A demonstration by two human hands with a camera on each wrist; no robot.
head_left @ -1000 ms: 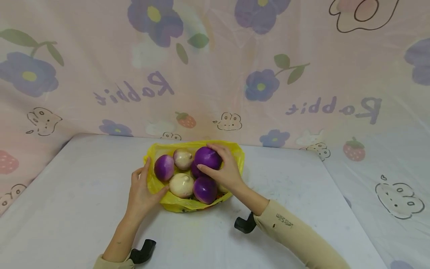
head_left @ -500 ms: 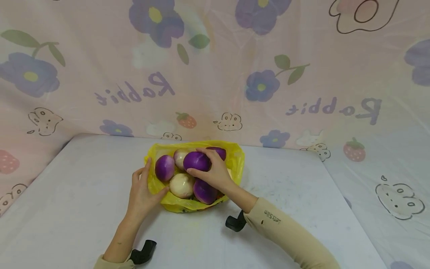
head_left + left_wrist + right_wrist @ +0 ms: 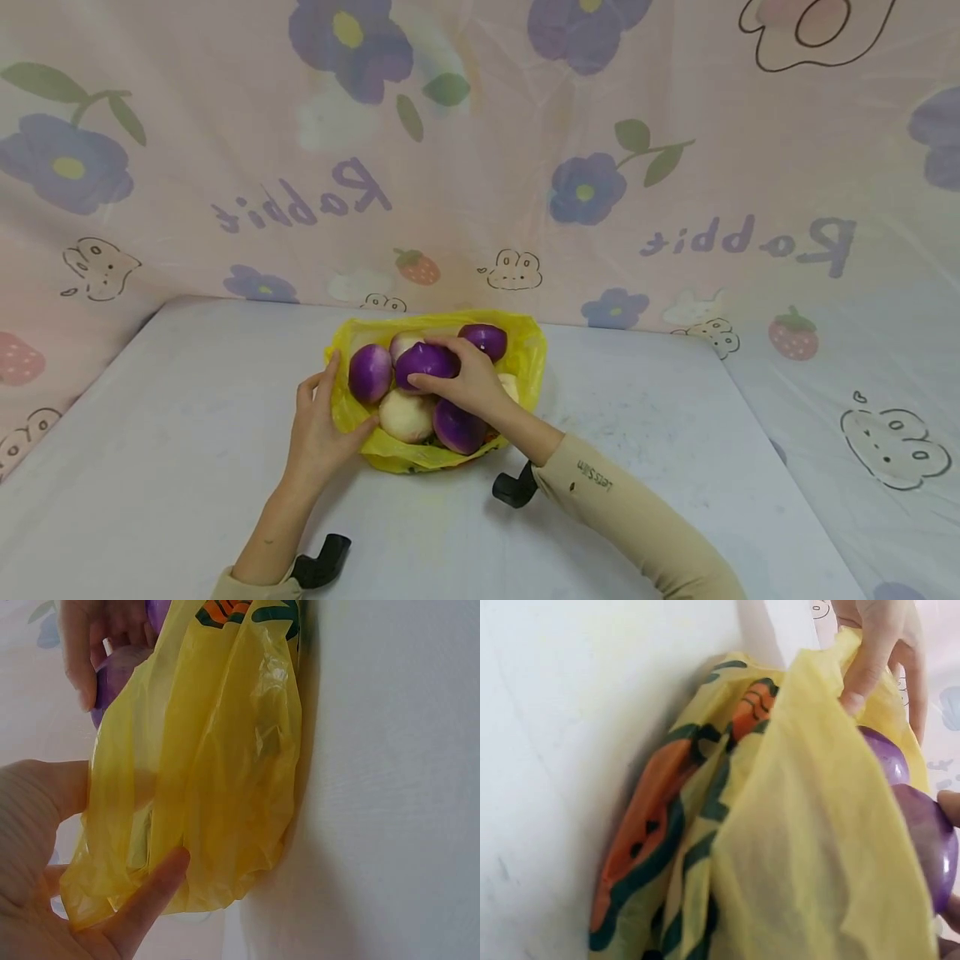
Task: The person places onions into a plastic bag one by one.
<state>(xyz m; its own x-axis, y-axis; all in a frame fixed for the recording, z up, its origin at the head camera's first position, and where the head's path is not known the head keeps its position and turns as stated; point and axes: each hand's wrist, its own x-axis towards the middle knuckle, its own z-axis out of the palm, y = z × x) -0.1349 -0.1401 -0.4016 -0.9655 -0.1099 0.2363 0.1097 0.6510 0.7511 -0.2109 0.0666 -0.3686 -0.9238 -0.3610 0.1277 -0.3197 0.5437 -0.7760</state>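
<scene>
A yellow plastic bag [image 3: 531, 354] lies with its mouth wide, several purple-and-white turnips inside. My left hand [image 3: 318, 437] holds the bag's left rim, the plastic passing between thumb and fingers in the left wrist view. Inside the mouth, my right hand [image 3: 472, 379] grips a purple turnip [image 3: 424, 367] between thumb and fingers. Around it sit a two-toned turnip [image 3: 370, 373] at left, a pale turnip [image 3: 407, 417] in front, a purple turnip [image 3: 459, 427] at front right and another purple turnip [image 3: 487, 340] at back right. The bag's bottom is hidden.
The bag stands on a white table [image 3: 637, 417], toward its far edge. Behind rises a pink printed curtain [image 3: 465, 192]. Black curved pieces, a left mount [image 3: 322, 562] and a right mount [image 3: 513, 487], stick out from the wrists above the table.
My right hand has moved left with the gripped purple turnip, which has turned so its tip shows. The purple turnip at the back right has come into view. My left hand stays at the rim.
</scene>
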